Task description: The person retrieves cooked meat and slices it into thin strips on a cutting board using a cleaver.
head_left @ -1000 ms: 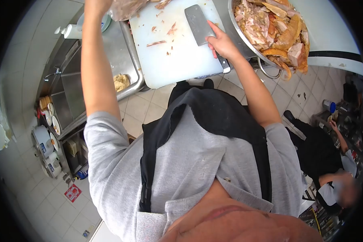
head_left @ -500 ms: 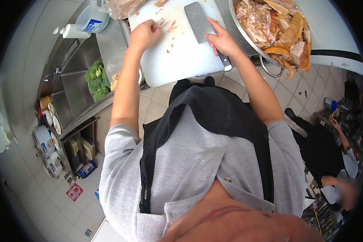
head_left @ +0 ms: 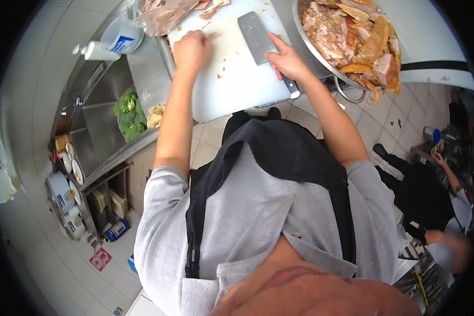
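Observation:
My right hand point(head_left: 289, 59) grips a cleaver point(head_left: 253, 38) near the base of its blade, the black handle pointing back toward me. The blade lies flat over the right side of a white cutting board point(head_left: 242, 87). My left hand point(head_left: 193, 50) is closed, knuckles up, at the board's left part; whatever its fingers hold is hidden. Small brown scraps point(head_left: 221, 75) lie on the board right of it. Beyond the left hand, pieces of meat point(head_left: 214, 8) rest at the board's far edge beside a clear plastic bag point(head_left: 166, 17) with meat in it.
A large metal bowl point(head_left: 325, 61) heaped with cut cooked poultry point(head_left: 371, 45) stands right of the board. To the left are a clear tub point(head_left: 122, 32), a white pump bottle point(head_left: 99, 51), and a sink point(head_left: 97, 113) with broccoli point(head_left: 130, 113). Another person point(head_left: 424, 195) works at far right.
My left hand has turned knuckles up and curled tighter; the larger scraps beside it no longer show on the board. The cleaver stays in my right hand, almost in place.

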Demonstrator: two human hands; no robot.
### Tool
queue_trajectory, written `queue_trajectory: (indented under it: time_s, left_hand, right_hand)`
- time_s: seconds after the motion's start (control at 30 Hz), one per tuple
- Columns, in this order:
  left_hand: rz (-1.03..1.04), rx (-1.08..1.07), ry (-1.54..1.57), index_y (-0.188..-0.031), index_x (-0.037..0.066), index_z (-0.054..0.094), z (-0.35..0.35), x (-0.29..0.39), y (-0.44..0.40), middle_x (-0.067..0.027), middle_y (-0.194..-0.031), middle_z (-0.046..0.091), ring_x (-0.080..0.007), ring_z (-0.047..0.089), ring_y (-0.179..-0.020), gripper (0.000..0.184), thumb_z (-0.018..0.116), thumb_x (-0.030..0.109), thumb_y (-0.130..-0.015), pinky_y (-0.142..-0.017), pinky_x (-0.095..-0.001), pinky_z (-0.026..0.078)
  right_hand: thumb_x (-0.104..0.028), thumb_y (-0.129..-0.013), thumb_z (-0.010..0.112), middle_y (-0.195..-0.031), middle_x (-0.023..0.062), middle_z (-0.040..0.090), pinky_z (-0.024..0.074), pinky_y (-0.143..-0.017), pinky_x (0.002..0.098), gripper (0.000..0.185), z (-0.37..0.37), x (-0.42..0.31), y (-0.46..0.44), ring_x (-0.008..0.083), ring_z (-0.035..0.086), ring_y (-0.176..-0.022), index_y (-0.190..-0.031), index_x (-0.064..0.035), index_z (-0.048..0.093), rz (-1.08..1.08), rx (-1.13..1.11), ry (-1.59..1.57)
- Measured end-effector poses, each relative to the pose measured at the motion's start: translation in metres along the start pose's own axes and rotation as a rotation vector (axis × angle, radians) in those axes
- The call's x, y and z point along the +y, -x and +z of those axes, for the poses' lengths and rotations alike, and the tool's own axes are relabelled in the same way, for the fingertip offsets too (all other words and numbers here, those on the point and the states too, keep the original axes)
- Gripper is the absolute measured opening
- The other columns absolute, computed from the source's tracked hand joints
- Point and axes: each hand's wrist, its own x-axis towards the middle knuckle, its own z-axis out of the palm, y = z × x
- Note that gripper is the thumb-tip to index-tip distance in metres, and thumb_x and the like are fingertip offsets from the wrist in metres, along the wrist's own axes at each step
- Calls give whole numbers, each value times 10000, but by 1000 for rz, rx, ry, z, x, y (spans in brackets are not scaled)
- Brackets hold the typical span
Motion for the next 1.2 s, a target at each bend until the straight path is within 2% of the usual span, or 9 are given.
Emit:
queue_trajectory:
  time_s: [0.1, 0.37, 0.57, 0.63, 0.7, 0.77, 0.83, 1.03, 1.2]
  left_hand:
    - [3, -167, -46, -925, 89, 709, 6, -30, -2, -145, -974, 715, -377, 690, -895, 134, 664, 204, -873, -796, -478, 554]
    - [-50, -147, 133, -923, 70, 669, 2, -14, 6, -139, -942, 698, -370, 683, -860, 90, 670, 112, -843, -779, -464, 548]
    - [-39, 442, 220, -944, 63, 736, -96, -32, -59, -97, -866, 718, -245, 682, -791, 108, 746, 151, -881, -759, -376, 551]
    - [-145, 465, 99, -1058, 103, 781, -126, -53, -96, -86, -992, 756, -218, 700, -853, 287, 783, 348, -909, -790, -353, 561]
    - [-72, 475, -153, -1104, 103, 776, -135, -55, -121, -95, -1068, 745, -221, 701, -908, 346, 792, 380, -898, -826, -365, 557]
    - [17, 489, -402, -1149, 103, 771, -144, -36, -139, -104, -1144, 734, -224, 702, -962, 407, 801, 412, -887, -861, -376, 554]
    - [54, 444, -69, -1187, 98, 753, -145, 20, -136, -128, -1164, 735, -281, 701, -1074, 466, 805, 428, -863, -914, -416, 551]
    - [449, -63, 470, -1046, 133, 783, -67, 187, -95, -98, -1068, 746, -332, 711, -963, 309, 794, 370, -847, -864, -429, 559]
    - [520, -185, 342, -978, 142, 784, -40, 238, -95, -82, -984, 727, -335, 705, -934, 220, 758, 328, -863, -840, -442, 556]
  right_hand:
    - [-115, -959, 647, -663, 28, 531, 450, -398, 327, 790, -2, 4, 0, 129, 495, -445, -1656, -192, 285, -3, 5, 35]
    - [-113, -957, 603, -677, 49, 564, 490, -456, 333, 800, -4, -9, 8, 155, 525, -440, -1667, -161, 237, 35, -26, 73]
    - [-115, -957, 600, -690, 52, 559, 494, -467, 333, 806, -4, -15, 13, 156, 531, -451, -1669, -162, 227, 60, -28, 80]
    - [-116, -956, 600, -692, 53, 561, 494, -466, 335, 808, -4, -16, 12, 158, 535, -456, -1670, -161, 225, 54, -23, 82]
    - [-117, -953, 600, -696, 53, 563, 497, -468, 336, 814, -3, -15, 12, 161, 537, -461, -1671, -160, 219, 44, -26, 107]
    - [-119, -952, 599, -697, 55, 564, 498, -469, 337, 816, -3, -15, 13, 162, 538, -462, -1671, -157, 216, 42, -23, 104]
    - [-120, -950, 598, -698, 56, 565, 499, -470, 337, 818, -4, -15, 14, 163, 538, -463, -1671, -154, 214, 43, -21, 97]
    - [-114, -925, 580, -707, 81, 586, 510, -480, 349, 793, -4, -15, 13, 179, 561, -478, -1651, -118, 259, -3, -19, 92]
    - [-119, -916, 575, -711, 111, 603, 520, -485, 371, 728, -4, -21, 14, 209, 573, -485, -1599, -59, 328, 9, -10, 189]
